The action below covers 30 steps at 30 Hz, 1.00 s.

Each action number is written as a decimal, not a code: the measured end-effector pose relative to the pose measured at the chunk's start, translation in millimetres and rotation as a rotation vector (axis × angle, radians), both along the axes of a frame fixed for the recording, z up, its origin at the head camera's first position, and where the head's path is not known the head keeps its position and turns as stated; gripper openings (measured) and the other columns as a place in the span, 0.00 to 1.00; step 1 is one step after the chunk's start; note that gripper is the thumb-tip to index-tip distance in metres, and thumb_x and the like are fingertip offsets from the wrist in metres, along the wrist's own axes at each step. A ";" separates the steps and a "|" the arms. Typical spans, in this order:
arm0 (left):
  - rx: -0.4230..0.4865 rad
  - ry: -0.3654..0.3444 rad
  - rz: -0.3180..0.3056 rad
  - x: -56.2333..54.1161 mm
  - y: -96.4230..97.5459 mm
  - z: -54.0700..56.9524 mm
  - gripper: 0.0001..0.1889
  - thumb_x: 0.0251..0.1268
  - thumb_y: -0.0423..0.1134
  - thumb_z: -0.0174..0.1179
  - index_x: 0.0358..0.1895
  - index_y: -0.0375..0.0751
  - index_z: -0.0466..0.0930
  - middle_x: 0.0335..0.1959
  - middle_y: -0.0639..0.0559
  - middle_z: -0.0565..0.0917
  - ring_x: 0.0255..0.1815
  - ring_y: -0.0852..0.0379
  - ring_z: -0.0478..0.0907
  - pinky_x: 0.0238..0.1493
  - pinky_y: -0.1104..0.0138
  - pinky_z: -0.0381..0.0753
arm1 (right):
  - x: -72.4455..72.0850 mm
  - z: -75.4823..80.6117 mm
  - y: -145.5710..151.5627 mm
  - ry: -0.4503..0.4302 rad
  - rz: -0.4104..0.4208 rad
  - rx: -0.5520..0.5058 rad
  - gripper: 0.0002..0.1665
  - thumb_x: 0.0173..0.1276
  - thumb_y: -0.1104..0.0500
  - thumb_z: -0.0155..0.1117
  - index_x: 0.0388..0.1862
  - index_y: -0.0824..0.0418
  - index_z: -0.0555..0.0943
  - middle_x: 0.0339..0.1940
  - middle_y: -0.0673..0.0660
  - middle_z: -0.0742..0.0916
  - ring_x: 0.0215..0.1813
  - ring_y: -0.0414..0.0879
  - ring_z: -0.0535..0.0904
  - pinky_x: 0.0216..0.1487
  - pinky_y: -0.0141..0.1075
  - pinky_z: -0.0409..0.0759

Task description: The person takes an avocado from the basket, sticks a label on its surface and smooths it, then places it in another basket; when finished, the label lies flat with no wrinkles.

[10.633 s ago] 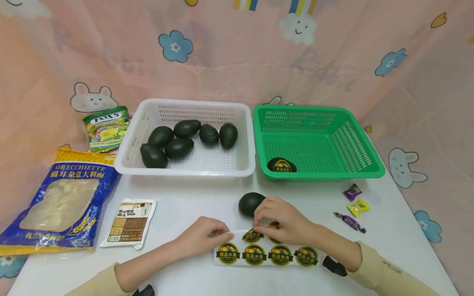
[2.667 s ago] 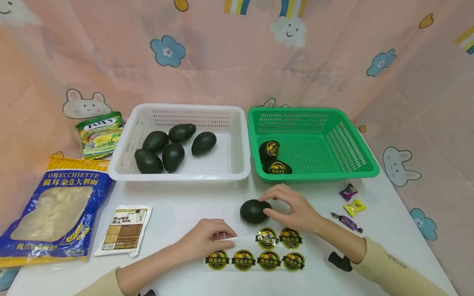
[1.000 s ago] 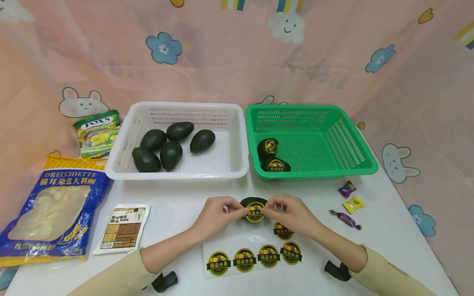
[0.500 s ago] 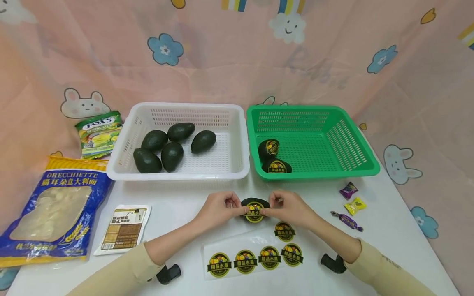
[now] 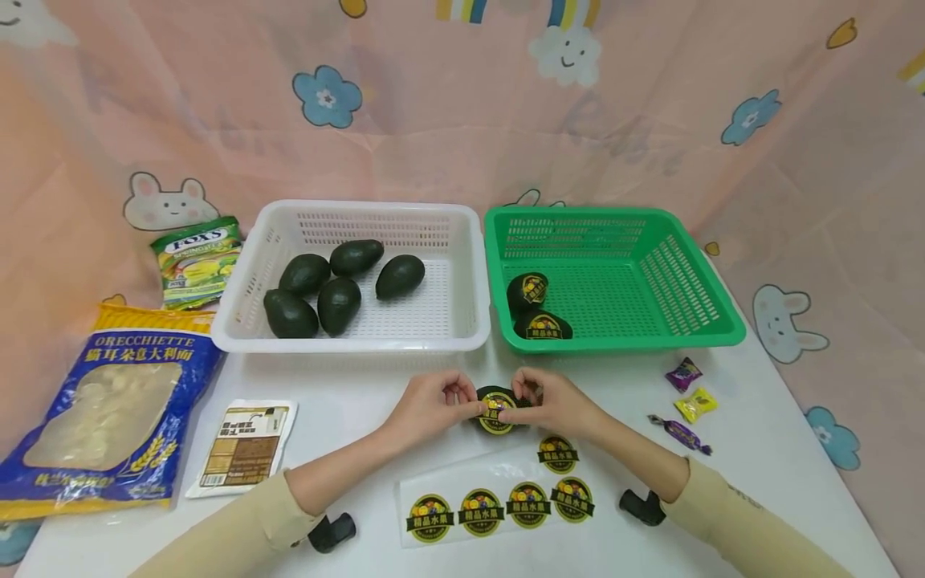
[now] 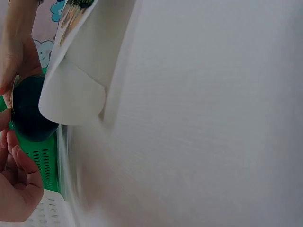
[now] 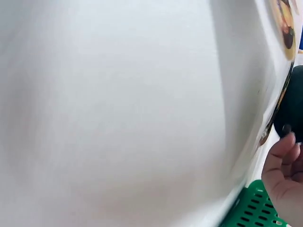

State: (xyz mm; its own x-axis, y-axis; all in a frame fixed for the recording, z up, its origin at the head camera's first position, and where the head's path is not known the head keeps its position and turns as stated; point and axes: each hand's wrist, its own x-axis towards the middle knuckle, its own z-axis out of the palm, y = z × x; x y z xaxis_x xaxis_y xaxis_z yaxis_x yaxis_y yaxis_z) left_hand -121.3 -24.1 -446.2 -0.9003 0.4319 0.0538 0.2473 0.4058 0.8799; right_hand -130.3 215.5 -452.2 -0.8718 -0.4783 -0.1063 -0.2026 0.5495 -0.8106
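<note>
A dark green avocado lies between my two hands, a round black-and-gold fruit sticker on its near side. My left hand grips the left end, thumb at the sticker's left edge and other fingers curled. At the right end my right hand holds the fruit, its thumb lying across the sticker face. In the left wrist view the sticker's edge stands slightly off the avocado. Just in front lies the sticker sheet, several stickers along its near row and one behind at the right.
Behind, a white basket holds several plain avocados; a green basket beside it holds two stickered ones. Pasta bag, green candy bag and white-brown packet lie left. Wrapped candies lie right, near the table edge.
A sticker has come off the sheet onto the avocado. Since half a second ago, the right thumb has slid left across it. Earlier, one more avocado went into the green basket.
</note>
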 end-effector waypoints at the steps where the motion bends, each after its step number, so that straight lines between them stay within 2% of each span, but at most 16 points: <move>1: -0.005 0.059 -0.028 0.3 -0.1 -0.2 0.06 0.57 0.40 0.71 0.34 0.48 0.83 0.26 0.59 0.79 0.26 0.60 0.73 0.26 0.71 0.72 | 0.5 -0.5 1.0 0.039 0.024 0.006 0.23 0.55 0.45 0.76 0.31 0.53 0.71 0.23 0.49 0.73 0.24 0.40 0.67 0.25 0.31 0.67; 4: -0.072 0.282 -0.137 0.7 0.0 -0.6 0.12 0.58 0.41 0.71 0.45 0.49 0.85 0.39 0.56 0.81 0.37 0.58 0.76 0.35 0.69 0.76 | 1.0 -1.4 2.2 0.150 0.083 0.014 0.26 0.52 0.45 0.79 0.33 0.53 0.70 0.27 0.49 0.74 0.24 0.39 0.68 0.26 0.31 0.70; 7: -0.168 0.487 -0.232 0.3 0.3 -1.0 0.20 0.57 0.47 0.71 0.53 0.49 0.84 0.51 0.52 0.81 0.49 0.56 0.75 0.45 0.66 0.78 | 1.0 -0.7 1.7 0.178 0.107 -0.004 0.26 0.53 0.45 0.78 0.34 0.53 0.70 0.29 0.50 0.74 0.26 0.40 0.69 0.26 0.31 0.71; 9: -0.216 0.578 -0.263 -0.4 0.5 -2.1 0.23 0.55 0.50 0.71 0.55 0.49 0.84 0.54 0.51 0.80 0.55 0.55 0.74 0.49 0.64 0.78 | 1.0 -0.3 1.9 0.175 0.112 -0.010 0.26 0.53 0.45 0.78 0.35 0.53 0.70 0.29 0.50 0.75 0.26 0.41 0.70 0.27 0.31 0.72; 12: -0.237 0.648 -0.271 -1.4 0.5 -3.9 0.24 0.53 0.50 0.72 0.55 0.47 0.84 0.53 0.50 0.80 0.54 0.55 0.75 0.47 0.65 0.80 | 2.5 1.1 4.7 0.108 0.074 -0.022 0.22 0.55 0.47 0.77 0.38 0.52 0.73 0.30 0.51 0.76 0.28 0.43 0.72 0.28 0.31 0.74; 15: -0.243 0.675 -0.265 -2.1 0.6 -4.9 0.26 0.51 0.50 0.74 0.54 0.46 0.83 0.51 0.50 0.80 0.51 0.55 0.76 0.44 0.66 0.81 | 6.8 4.6 11.3 -0.047 -0.056 -0.081 0.18 0.62 0.49 0.72 0.44 0.56 0.77 0.33 0.54 0.81 0.32 0.47 0.76 0.32 0.34 0.77; 17: -0.257 0.674 -0.266 -2.3 1.8 -4.5 0.28 0.49 0.52 0.75 0.54 0.47 0.82 0.51 0.49 0.79 0.51 0.54 0.76 0.44 0.64 0.81 | 10.8 9.6 18.1 -0.194 -0.206 -0.176 0.20 0.67 0.50 0.67 0.50 0.62 0.77 0.37 0.57 0.83 0.35 0.48 0.78 0.36 0.35 0.79; 19: -0.280 0.653 -0.271 -1.9 3.0 -3.6 0.31 0.47 0.54 0.76 0.55 0.48 0.80 0.54 0.48 0.78 0.53 0.53 0.76 0.44 0.62 0.82 | 14.6 16.5 25.5 -0.322 -0.365 -0.314 0.25 0.71 0.49 0.63 0.56 0.67 0.74 0.43 0.57 0.83 0.41 0.48 0.79 0.42 0.36 0.81; 21: -0.312 0.630 -0.287 -1.4 4.4 -2.5 0.32 0.48 0.54 0.75 0.57 0.47 0.77 0.57 0.47 0.77 0.56 0.51 0.76 0.46 0.59 0.82 | 17.7 23.5 33.4 -0.429 -0.517 -0.491 0.25 0.73 0.49 0.59 0.57 0.66 0.71 0.46 0.54 0.83 0.45 0.45 0.79 0.46 0.34 0.81; 23: -0.338 0.616 -0.305 -1.1 5.8 -1.0 0.31 0.50 0.51 0.74 0.58 0.46 0.76 0.58 0.47 0.77 0.57 0.50 0.76 0.47 0.59 0.82 | 19.1 30.1 41.1 -0.483 -0.630 -0.646 0.21 0.74 0.49 0.58 0.55 0.62 0.71 0.45 0.49 0.83 0.46 0.42 0.79 0.46 0.30 0.79; 25: -0.346 0.598 -0.335 -1.5 7.1 2.2 0.29 0.52 0.48 0.73 0.58 0.44 0.76 0.57 0.48 0.78 0.57 0.52 0.76 0.50 0.61 0.81 | 19.1 35.2 48.0 -0.498 -0.694 -0.768 0.14 0.75 0.51 0.57 0.50 0.58 0.72 0.43 0.47 0.84 0.46 0.39 0.79 0.45 0.28 0.78; 28: -0.295 0.543 -0.387 -4.4 11.0 14.7 0.28 0.53 0.46 0.73 0.58 0.44 0.76 0.53 0.52 0.80 0.54 0.57 0.78 0.52 0.67 0.78 | 17.7 39.5 55.0 -0.487 -0.728 -0.851 0.07 0.74 0.54 0.58 0.44 0.56 0.76 0.40 0.46 0.85 0.43 0.37 0.80 0.43 0.26 0.77; 30: -0.227 0.510 -0.417 -11.0 18.1 31.1 0.29 0.52 0.47 0.74 0.58 0.42 0.77 0.53 0.52 0.81 0.53 0.59 0.78 0.54 0.69 0.76 | 16.5 40.3 57.3 -0.479 -0.737 -0.862 0.05 0.74 0.56 0.59 0.42 0.56 0.77 0.38 0.47 0.86 0.42 0.36 0.80 0.42 0.25 0.77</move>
